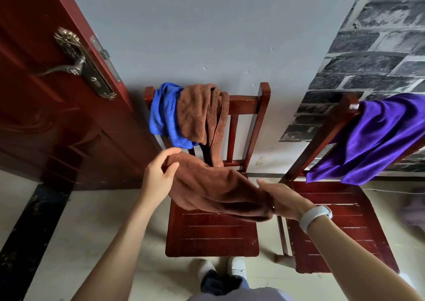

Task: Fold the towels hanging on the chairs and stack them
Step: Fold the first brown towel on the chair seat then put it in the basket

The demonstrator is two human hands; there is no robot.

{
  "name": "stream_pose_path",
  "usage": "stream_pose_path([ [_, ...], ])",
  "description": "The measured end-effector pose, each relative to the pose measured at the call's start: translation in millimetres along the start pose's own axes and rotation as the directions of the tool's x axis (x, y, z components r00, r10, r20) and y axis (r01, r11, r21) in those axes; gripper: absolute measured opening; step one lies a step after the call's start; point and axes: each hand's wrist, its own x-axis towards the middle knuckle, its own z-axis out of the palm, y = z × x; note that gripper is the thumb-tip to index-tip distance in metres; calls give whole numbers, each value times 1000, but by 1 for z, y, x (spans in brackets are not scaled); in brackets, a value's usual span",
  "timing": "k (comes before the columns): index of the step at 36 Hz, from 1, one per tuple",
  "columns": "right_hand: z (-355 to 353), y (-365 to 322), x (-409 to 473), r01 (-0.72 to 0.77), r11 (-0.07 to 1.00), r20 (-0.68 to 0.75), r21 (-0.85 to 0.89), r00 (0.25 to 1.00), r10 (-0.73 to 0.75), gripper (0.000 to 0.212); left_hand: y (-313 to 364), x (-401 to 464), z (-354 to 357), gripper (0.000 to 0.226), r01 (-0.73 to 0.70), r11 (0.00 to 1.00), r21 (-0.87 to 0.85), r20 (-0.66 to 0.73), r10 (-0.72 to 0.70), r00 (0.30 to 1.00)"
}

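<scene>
Two hands stretch one brown towel [216,185] above the left chair's seat [211,236], its long axis slanting from the left hand [158,176], pinching the far upper end, down to the right hand [282,199], clasping the nearer lower end.

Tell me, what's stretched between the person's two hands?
A brown towel, held by left hand and right hand, above the chair seat in the head view.
</scene>
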Motion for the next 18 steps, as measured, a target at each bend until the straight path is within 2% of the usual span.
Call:
stream_pose_path([
  [1,-3,4,4,-8,998,-29,-54,1000,7,23,0,0,1,31,3,1000,-7,6,-3,1000],
  [2,-4,6,6,-17,996,-40,-91,999,13,20,0,0,2,31,8,1000,-12,12,-8,1000],
  [6,-8,15,8,-46,996,-60,-80,997,42,26,-3,-1,3,32,31,1000,-7,19,-31,999],
  [8,-10,16,6,13,999,-99,-52,995,-18,31,-7,-1,3,33,57,998,14,19,-57,998],
  [11,-14,16,2,148,986,-219,77,967,-128,38,-15,-4,3,34,115,990,80,45,-118,992],
  [13,-16,14,-1,223,959,-294,176,941,-165,35,-20,-8,4,36,148,982,121,51,-155,987],
  [16,-20,11,-4,321,904,-327,281,918,-224,31,-24,-13,6,41,186,974,134,16,-189,982],
  [18,-23,10,-8,356,893,-349,276,902,-252,27,-25,-13,8,44,223,967,126,11,-227,974],
])
